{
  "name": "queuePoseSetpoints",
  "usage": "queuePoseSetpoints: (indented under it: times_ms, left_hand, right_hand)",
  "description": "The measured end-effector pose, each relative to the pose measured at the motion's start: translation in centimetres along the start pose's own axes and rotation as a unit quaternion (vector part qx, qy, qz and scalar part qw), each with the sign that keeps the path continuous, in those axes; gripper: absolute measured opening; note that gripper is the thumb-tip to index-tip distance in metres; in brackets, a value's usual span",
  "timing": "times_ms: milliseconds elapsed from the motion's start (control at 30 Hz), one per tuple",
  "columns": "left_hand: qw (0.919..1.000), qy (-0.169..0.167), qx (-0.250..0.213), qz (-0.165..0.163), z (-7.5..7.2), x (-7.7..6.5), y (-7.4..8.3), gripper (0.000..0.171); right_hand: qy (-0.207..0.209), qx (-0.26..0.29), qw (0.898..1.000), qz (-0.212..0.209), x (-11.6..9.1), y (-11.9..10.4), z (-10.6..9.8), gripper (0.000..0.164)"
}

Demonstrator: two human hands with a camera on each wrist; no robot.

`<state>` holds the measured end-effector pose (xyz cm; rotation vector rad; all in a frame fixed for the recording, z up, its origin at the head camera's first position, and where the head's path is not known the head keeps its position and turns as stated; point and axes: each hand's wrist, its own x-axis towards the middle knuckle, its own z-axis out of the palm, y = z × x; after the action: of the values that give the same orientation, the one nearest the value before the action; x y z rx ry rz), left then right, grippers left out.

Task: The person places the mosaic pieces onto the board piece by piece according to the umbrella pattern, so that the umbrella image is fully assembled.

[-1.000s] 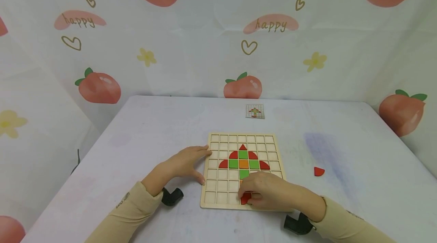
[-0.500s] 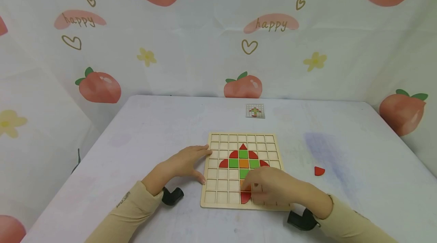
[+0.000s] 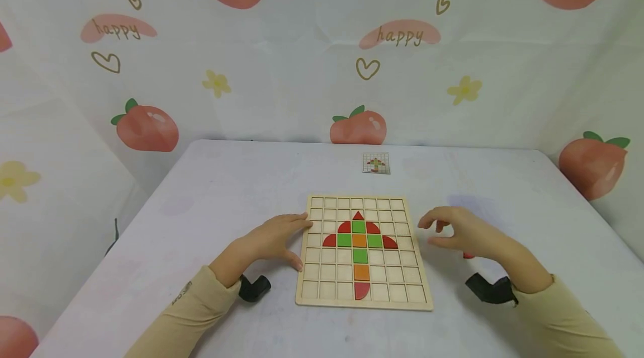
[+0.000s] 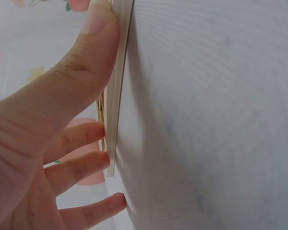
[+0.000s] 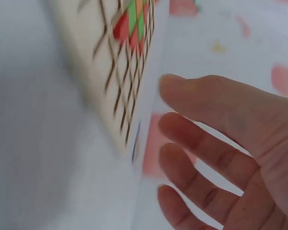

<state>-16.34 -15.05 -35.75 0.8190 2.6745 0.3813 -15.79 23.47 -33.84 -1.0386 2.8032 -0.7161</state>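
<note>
A wooden grid board [image 3: 322, 291] lies on the table, with red, green and orange tiles set in its cells in an arrow-like figure. The lowest is a red quarter-round tile [image 3: 361, 291], below an orange square tile [image 3: 361, 272]. My left hand [image 3: 269, 239] rests at the board's left edge, thumb and fingertips against the rim, as the left wrist view also shows. My right hand [image 3: 465, 232] hovers right of the board, fingers loosely bent and holding nothing. Under it a loose red tile [image 3: 468, 255] is mostly hidden by the hand.
A small pattern card [image 3: 375, 163] printed with a similar figure lies behind the board. The white table [image 3: 241, 179] backs onto a curtain [image 3: 282, 67] with peach prints. Black wrist mounts [image 3: 255, 289] hang beneath both wrists.
My right hand has let go of the red quarter-round tile in the bottom row and moved right, off the board, over the loose red tile. My left hand has stayed put.
</note>
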Motion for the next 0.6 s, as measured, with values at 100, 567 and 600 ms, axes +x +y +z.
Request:
queuePoseSetpoints:
  times_ms: [100, 567, 600]
  left_hand:
    - [1.0, 0.0, -0.002, 0.0, 0.0, 0.0, 0.1, 0.088]
    - [0.9999, -0.002, -0.003, -0.011, 0.0, 0.0, 0.2, 0.088]
    - [0.9999, -0.002, -0.003, -0.012, 0.0, 0.0, 0.2, 0.088]
  right_hand:
    - [-0.012, -0.005, 0.998, 0.054, -1.1, 1.6, -0.9, 0.024]
    - [-0.055, 0.051, 0.996, 0.057, -4.7, 6.2, -1.1, 0.029]
    - [-0.05, 0.051, 0.996, 0.048, -4.8, 6.3, -1.0, 0.028]
